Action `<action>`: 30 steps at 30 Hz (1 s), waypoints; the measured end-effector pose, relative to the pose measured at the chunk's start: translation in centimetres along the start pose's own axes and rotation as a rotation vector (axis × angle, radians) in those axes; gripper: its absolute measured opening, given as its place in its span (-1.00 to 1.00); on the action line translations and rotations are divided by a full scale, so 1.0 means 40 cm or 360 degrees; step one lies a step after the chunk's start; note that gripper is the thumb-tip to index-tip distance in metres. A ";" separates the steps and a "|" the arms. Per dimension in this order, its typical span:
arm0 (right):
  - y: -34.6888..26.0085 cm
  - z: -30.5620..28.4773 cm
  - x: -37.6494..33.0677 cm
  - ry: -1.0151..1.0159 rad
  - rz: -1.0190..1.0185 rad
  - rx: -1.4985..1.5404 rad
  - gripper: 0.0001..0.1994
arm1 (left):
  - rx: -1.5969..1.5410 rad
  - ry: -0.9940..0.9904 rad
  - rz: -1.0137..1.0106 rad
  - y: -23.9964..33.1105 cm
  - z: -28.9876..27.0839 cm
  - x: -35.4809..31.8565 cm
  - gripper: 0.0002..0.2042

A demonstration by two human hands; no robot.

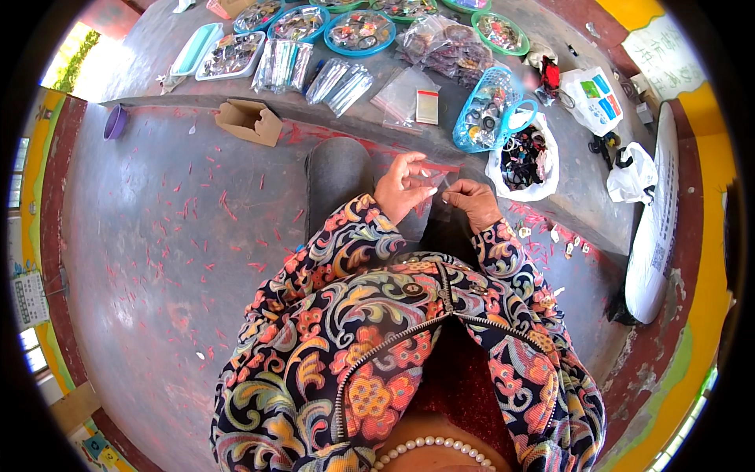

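Above my lap, both hands are at a small see-through plastic bag (447, 176) with a red strip along its top edge. My left hand (403, 189) has its thumb and fingers closed on the bag's left side. On the other side, the thumb and fingertips of my right hand (474, 204) pinch the bag's lower right part. Whether anything lies inside the bag is too small to tell. Just ahead, on the raised ledge, flat plastic bags (399, 96) lie beside a small cream card-like piece with a red edge (427, 107).
A blue basket (472, 118) and a white bag of dark small items (548, 177) stand ahead right. Round trays (360, 53) of small goods and bundled packets (283, 64) line the ledge. An open cardboard box (250, 123) sits front left, near a purple bowl (116, 123). Red scraps litter the floor.
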State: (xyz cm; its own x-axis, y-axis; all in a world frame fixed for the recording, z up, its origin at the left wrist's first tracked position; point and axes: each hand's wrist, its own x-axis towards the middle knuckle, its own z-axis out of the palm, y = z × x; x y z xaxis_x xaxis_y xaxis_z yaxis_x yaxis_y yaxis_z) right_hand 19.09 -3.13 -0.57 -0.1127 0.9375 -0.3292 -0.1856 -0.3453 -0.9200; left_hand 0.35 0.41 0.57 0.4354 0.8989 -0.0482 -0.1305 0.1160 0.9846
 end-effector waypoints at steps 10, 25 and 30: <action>-0.004 0.000 0.001 -0.0021 -0.0016 -0.0063 -0.95 | 0.0342 -0.0174 0.0435 -0.015 -0.001 0.008 -0.67; 0.003 -0.004 0.006 -0.0068 -0.0036 -0.0278 -0.94 | 0.0485 -0.0179 0.0195 -0.007 -0.002 0.003 -0.90; -0.006 -0.013 0.004 -0.0074 -0.0089 -0.0554 -0.93 | 0.0702 -0.0274 0.0152 -0.014 -0.006 0.006 -0.91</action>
State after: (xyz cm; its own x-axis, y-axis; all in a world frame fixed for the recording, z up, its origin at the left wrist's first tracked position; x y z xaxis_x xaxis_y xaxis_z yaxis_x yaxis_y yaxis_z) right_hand 19.62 -2.86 -0.51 -0.1577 0.9489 -0.2733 0.1499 -0.2506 -0.9564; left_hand 0.29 0.66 -0.02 0.5859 0.8095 0.0377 0.1970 -0.1875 0.9623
